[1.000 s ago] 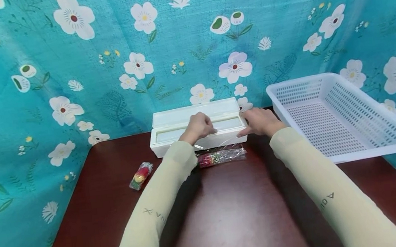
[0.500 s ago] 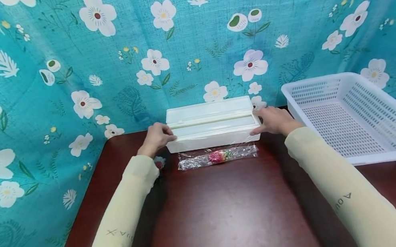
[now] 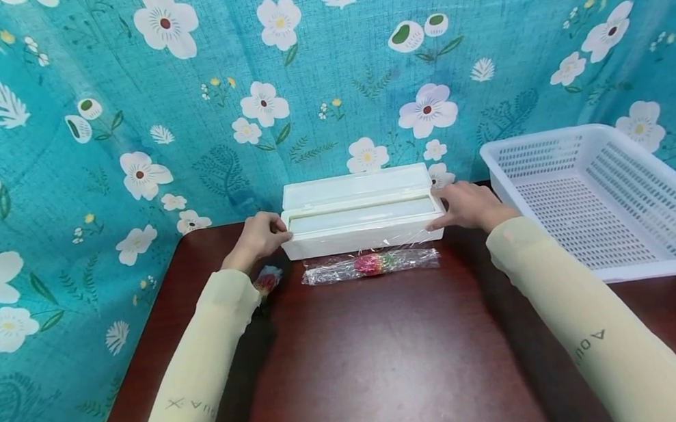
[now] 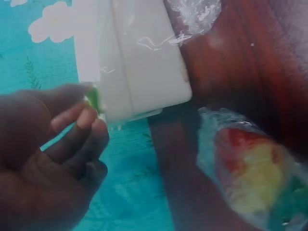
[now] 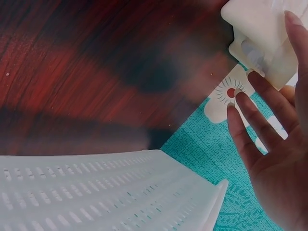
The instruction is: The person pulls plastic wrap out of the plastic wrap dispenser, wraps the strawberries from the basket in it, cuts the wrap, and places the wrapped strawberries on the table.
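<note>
A long white cling film box [image 3: 365,238] stands at the back of the table with its lid raised behind. My left hand [image 3: 259,236] is at its front left corner, thumb and fingertips pinching a small green slide cutter [image 4: 93,99]. My right hand [image 3: 468,204] grips the opposite end, thumb on the front face; in the right wrist view several fingers spread loosely past it. Along the box's front lies crumpled clear film [image 3: 326,273], with a red and green fruit-like item [image 3: 370,265] in it. Beside my left wrist sits a film-wrapped red, yellow and green item [image 4: 255,171].
On the right stands a white perforated plastic basket [image 3: 613,216], close beyond my right hand. A teal floral curtain [image 3: 309,56] hangs directly behind the dark red-brown table [image 3: 403,355].
My left hand has slid from the middle of the box's front edge to its left end. The view has turned slightly left. My right hand keeps its hold on the right end.
</note>
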Tool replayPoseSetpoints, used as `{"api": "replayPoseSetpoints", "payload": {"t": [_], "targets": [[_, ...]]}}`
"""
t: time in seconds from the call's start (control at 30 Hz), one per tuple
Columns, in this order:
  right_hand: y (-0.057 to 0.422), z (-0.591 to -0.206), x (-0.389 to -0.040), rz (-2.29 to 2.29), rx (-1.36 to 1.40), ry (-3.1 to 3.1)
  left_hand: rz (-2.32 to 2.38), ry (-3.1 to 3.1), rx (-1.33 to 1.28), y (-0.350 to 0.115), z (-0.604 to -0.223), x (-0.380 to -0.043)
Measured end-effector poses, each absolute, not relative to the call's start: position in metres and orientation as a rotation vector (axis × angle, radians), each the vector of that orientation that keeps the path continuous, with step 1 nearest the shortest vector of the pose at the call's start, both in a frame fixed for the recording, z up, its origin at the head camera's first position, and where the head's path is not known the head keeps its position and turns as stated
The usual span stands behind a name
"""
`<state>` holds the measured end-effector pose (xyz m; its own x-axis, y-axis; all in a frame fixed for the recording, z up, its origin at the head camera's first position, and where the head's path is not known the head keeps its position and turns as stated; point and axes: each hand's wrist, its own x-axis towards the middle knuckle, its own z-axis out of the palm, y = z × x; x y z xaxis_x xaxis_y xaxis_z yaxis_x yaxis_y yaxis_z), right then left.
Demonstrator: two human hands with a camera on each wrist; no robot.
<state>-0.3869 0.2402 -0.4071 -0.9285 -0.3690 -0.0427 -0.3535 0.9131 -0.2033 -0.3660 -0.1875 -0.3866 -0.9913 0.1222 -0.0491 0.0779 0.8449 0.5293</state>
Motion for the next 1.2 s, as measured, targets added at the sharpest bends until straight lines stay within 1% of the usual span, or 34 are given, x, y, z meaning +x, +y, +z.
{"api": "replayPoseSetpoints", "payload": {"t": [0.4, 0.63, 0.93, 1.07, 1.2], "targets": [[0.238, -0.407, -0.385, -0.307, -0.582, 2.976, 0.959, 2.962, 0.174, -0.194, -0.405, -0.372], [0.242, -0.406, -0.387, -0.320, -0.569, 2.955, 1.000, 2.964, 0.222, -0.193, -0.408, -0.370], [0.247, -0.400, -0.382, -0.395, -0.589, 2.900, 0.984, 2.987, 0.278, -0.193, -0.411, -0.370], [0.251, -0.398, -0.383, -0.403, -0.565, 2.871, 0.971, 2.986, 0.276, -0.192, -0.409, -0.369], [0.249, -0.394, -0.384, -0.419, -0.554, 2.828, 0.909, 3.011, 0.339, -0.193, -0.405, -0.369]]}}
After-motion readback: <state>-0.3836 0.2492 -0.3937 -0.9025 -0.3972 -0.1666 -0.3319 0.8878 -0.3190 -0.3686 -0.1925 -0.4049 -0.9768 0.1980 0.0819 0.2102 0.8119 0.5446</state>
